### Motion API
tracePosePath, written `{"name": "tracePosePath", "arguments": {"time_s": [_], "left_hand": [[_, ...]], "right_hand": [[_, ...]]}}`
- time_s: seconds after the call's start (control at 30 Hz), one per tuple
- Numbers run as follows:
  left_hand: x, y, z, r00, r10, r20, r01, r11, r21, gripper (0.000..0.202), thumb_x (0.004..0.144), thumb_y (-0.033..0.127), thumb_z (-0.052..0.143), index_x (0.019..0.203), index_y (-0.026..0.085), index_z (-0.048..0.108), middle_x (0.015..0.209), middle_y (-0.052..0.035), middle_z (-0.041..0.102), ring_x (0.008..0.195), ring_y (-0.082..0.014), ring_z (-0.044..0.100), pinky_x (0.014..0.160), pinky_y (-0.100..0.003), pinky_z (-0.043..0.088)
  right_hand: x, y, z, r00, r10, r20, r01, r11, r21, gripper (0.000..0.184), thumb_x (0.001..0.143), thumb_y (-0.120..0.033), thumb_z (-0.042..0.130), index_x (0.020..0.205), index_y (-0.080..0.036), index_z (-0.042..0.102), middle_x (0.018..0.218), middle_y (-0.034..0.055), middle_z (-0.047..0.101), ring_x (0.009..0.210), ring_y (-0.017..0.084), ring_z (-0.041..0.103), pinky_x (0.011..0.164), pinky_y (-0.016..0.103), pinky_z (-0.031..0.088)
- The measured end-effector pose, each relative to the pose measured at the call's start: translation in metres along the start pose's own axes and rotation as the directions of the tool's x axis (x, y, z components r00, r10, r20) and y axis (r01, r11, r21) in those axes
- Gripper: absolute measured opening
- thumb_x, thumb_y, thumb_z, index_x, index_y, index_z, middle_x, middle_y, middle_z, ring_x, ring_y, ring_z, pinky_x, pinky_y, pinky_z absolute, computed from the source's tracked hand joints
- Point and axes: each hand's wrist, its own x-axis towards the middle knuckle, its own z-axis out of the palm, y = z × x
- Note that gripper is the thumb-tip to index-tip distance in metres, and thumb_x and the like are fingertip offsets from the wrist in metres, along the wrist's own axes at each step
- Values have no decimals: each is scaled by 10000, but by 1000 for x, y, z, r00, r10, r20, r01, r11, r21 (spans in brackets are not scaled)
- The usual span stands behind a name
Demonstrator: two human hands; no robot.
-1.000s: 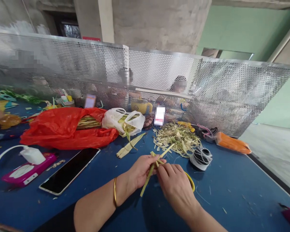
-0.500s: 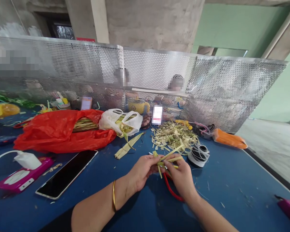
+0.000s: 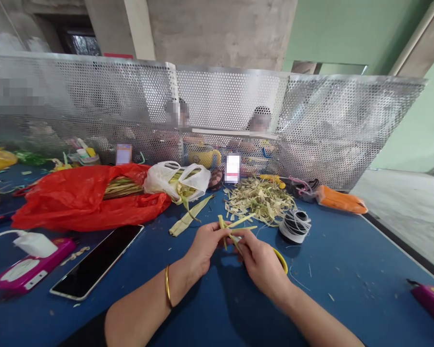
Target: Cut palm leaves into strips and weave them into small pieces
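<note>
My left hand [image 3: 209,243] is closed, pinching several crossed pale-green leaf strips [image 3: 243,221] between thumb and fingers. Close against it, my right hand [image 3: 258,255] is closed around a pair of scissors. A yellow handle loop [image 3: 282,261] of the scissors shows beyond the knuckles, and a bit of metal shows near the fingertips by the strips. The right fingers partly hide the scissors and the lower strip ends. Past the hands lies a heap of cut leaf scraps [image 3: 258,200], and a spool of grey cord [image 3: 295,226] stands right of them.
A red plastic bag [image 3: 90,212] and a white bag [image 3: 198,185] hold leaf strips. One wide leaf [image 3: 190,217] lies before them. A phone [image 3: 99,262], a magenta power strip [image 3: 32,274] and an orange packet [image 3: 342,200] are around. A perforated metal screen [image 3: 231,96] backs the table.
Both hands and the strips have shifted slightly left. My right hand has turned, so the red handle loop is hidden and the yellow one shows. Another person's hand appears at the left edge.
</note>
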Motion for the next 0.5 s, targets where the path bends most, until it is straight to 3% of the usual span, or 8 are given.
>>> {"name": "tracePosePath", "arguments": {"time_s": [0.17,0.33,0.4,0.5], "left_hand": [[0,-2,-1,995,98,1,-98,990,98,177,614,167,686,781,136,633,595,15,639,501,-95,533,507,-206,398],[-5,-7,3,984,92,154,-113,984,135,179,584,209,714,735,133,653,568,19,618,484,-98,534,523,-216,387],[-7,-7,5,978,91,187,-121,980,157,174,596,236,720,725,128,677,620,5,640,486,-95,541,526,-220,376],[-10,-5,5,967,90,239,-137,972,189,156,632,261,716,710,127,703,659,-10,658,485,-86,536,539,-225,370]], "right_hand": [[-1,-3,-6,969,-233,75,236,971,-28,270,940,-162,425,1082,-234,642,1051,46,710,959,160,663,825,246,480],[-1,-1,-10,942,-314,-119,268,917,-296,238,928,-194,454,915,-229,689,896,55,689,839,190,634,761,294,436],[1,1,-12,946,-243,-214,182,945,-272,219,923,-244,466,848,-212,669,904,65,675,855,200,616,762,299,423],[7,7,-15,975,45,-216,-82,983,-162,233,914,-323,461,774,-206,605,775,42,656,713,181,580,637,270,401]]}}
